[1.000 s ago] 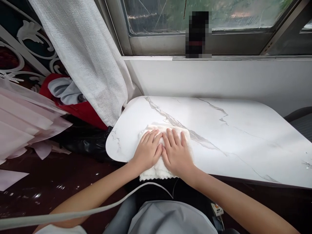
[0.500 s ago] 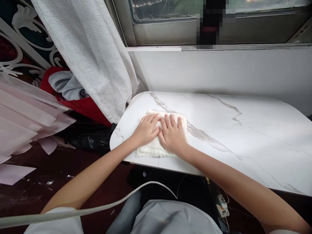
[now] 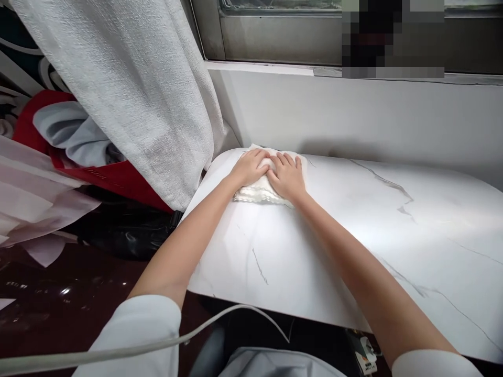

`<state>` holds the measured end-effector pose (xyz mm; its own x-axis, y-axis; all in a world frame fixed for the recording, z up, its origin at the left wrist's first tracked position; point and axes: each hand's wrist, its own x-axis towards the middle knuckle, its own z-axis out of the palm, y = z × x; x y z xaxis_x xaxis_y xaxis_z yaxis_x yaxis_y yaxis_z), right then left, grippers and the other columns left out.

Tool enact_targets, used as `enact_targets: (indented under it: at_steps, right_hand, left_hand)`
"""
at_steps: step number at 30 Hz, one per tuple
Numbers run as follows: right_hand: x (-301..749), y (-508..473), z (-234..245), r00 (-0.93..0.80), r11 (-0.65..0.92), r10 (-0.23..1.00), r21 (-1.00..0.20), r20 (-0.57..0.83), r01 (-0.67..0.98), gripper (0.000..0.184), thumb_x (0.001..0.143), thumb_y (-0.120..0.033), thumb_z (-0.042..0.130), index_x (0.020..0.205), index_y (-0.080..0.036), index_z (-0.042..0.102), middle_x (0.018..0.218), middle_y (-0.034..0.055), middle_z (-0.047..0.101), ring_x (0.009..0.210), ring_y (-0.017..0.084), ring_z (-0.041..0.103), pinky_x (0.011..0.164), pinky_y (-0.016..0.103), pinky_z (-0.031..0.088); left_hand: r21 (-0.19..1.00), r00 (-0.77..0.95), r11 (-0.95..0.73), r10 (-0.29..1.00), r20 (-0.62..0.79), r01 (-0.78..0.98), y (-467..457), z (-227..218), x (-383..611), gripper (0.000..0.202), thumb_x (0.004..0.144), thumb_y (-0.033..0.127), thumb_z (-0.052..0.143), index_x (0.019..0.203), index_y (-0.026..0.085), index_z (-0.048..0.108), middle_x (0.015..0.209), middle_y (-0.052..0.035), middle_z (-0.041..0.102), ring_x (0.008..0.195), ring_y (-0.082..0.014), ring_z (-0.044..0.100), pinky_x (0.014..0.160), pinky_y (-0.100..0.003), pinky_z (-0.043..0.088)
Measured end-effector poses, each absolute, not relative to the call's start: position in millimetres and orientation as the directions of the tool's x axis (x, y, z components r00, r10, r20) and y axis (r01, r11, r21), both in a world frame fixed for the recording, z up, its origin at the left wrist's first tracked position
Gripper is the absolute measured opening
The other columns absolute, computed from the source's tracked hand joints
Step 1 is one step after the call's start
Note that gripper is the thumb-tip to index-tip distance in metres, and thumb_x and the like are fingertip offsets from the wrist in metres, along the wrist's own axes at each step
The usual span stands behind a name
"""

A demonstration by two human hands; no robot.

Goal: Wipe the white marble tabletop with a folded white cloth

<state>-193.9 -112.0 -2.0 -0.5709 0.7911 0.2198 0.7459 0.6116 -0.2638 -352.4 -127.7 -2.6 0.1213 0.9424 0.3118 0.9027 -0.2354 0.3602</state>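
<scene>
Together, the left hand and right hand press flat on a fluffy white cloth at the far left corner of the marble-patterned tabletop. Their fingers are stretched out, gripping nothing, seemingly so both palms bear down evenly. A pale curtain hangs beside that corner, and a white wall under the window backs the far edge.

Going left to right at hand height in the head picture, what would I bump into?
Pale pink pleated sheet → red fabric bundle → white woven curtain → left hand → right hand; both hands lie flat on a fluffy white cloth.
</scene>
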Motion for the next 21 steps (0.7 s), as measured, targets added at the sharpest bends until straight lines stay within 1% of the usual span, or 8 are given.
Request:
enact_targets:
  at_steps: [4, 9, 16, 21]
  right_hand:
    - [-208.2, -86.4, -4.2, -0.573, 0.628, 0.777, -0.277, 0.259, 0.727, 0.052, 0.097, -0.030, 0.031, 0.142, -0.012, 0.050, 0.154, 0.0134, 0.045, 0.143, 0.031, 0.034, 0.118, 0.058, 0.016]
    - [-225.5, -62.6, -6.3, -0.583, 0.643, 0.765, -0.277, 0.273, 0.714, 0.051, 0.097, -0.028, 0.031, 0.141, -0.014, 0.051, 0.151, 0.0119, 0.048, 0.142, 0.029, 0.035, 0.119, 0.055, 0.015]
    - [-238.5, -52.1, -7.7, -0.576, 0.647, 0.759, -0.251, 0.304, 0.720, 0.046, 0.097, -0.026, 0.032, 0.136, -0.014, 0.054, 0.145, 0.0135, 0.054, 0.137, 0.029, 0.041, 0.117, 0.055, 0.019]
    - [-248.1, -54.6, -8.9, -0.573, 0.648, 0.759, -0.267, 0.311, 0.714, 0.045, 0.097, -0.026, 0.033, 0.134, -0.013, 0.055, 0.146, 0.0145, 0.053, 0.137, 0.030, 0.041, 0.117, 0.055, 0.019]
  left_hand:
    - [0.386, 0.075, -0.198, 0.947, 0.312, 0.901, -107.4, -4.2, -365.4, 0.031, 0.088, 0.029, 0.045, 0.115, 0.021, 0.060, 0.125, -0.0074, 0.063, 0.121, -0.0259, 0.055, 0.110, -0.043, 0.038]
    - [0.369, 0.033, -0.151, 0.951, 0.309, 0.917, -87.8, -4.3, -378.5, 0.034, 0.089, 0.030, 0.045, 0.118, 0.020, 0.060, 0.126, -0.0089, 0.063, 0.123, -0.0270, 0.055, 0.111, -0.044, 0.037]
    - [0.353, -0.004, -0.096, 0.963, 0.271, 0.931, -77.6, -3.5, -386.8, 0.039, 0.089, 0.028, 0.044, 0.123, 0.020, 0.061, 0.129, -0.0093, 0.064, 0.124, -0.0279, 0.055, 0.110, -0.044, 0.038]
    - [0.351, -0.008, -0.086, 0.966, 0.258, 0.933, -82.9, -4.4, -395.6, 0.039, 0.091, 0.029, 0.042, 0.124, 0.020, 0.060, 0.131, -0.0085, 0.063, 0.126, -0.0274, 0.053, 0.112, -0.044, 0.036]
